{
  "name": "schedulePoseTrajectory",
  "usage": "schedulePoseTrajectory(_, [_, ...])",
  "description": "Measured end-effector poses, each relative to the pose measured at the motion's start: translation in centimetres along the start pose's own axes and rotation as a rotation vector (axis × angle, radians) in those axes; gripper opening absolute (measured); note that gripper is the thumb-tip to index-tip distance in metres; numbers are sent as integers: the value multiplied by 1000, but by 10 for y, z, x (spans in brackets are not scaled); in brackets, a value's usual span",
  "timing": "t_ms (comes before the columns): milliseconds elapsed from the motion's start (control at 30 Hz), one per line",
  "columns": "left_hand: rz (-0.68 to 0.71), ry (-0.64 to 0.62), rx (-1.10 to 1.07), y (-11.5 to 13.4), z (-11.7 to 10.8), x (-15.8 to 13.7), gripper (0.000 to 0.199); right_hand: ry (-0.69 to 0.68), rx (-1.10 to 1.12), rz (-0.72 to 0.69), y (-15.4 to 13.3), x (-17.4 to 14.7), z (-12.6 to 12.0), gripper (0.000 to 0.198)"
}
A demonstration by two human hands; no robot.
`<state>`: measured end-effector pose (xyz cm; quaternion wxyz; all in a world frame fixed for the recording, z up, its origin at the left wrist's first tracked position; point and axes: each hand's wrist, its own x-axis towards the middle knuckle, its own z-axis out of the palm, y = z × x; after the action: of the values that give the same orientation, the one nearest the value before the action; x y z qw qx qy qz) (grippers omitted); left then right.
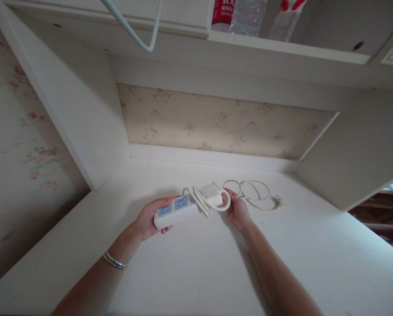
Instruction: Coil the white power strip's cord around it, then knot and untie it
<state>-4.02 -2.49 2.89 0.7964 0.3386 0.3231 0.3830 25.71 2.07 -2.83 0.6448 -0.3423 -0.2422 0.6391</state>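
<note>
A white power strip [178,216] with blue socket faces is held at a slant above the white desktop. My left hand [148,220] is closed around its left end, thumb on top and fingers beneath. White cord [201,202] is wound in a few turns around the strip's right part. At the strip's right end, my right hand [238,211] is closed on the cord, its fingertips partly hidden by a loop. From there the rest of the cord lies in loose loops on the desktop, ending at a plug [277,202] on the right.
The white desktop [183,267] runs between side panels [74,109] and under an overhead shelf [288,49]. Bottles [249,17] and a plastic container [285,24] stand on that shelf. A pale, bent rod or cable [130,28] hangs down at upper left. Floral wallpaper [216,123] covers the back.
</note>
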Motion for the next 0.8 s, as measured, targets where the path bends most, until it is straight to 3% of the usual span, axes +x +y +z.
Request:
schedulePoseTrajectory(267, [-43,-217,536,-3,11,-8,34,82,340,-30,-28,1,-6,19])
schedulePoseTrajectory(400, [-9,-64,615,-1,9,-4,33,-35,451,-14,-43,-1,-21,18])
schedulePoseTrajectory(567, [160,168,427,0,1,6,39,-210,392,-37,-46,-4,-32,13])
schedulePoseTrajectory(700, [320,239,117,5,0,10,37,-55,46,-30,-34,-1,-24,9])
schedulePoseTrajectory(800, [320,207,-41,9,-1,5,36,-2,-120,-26,-21,1,-16,13])
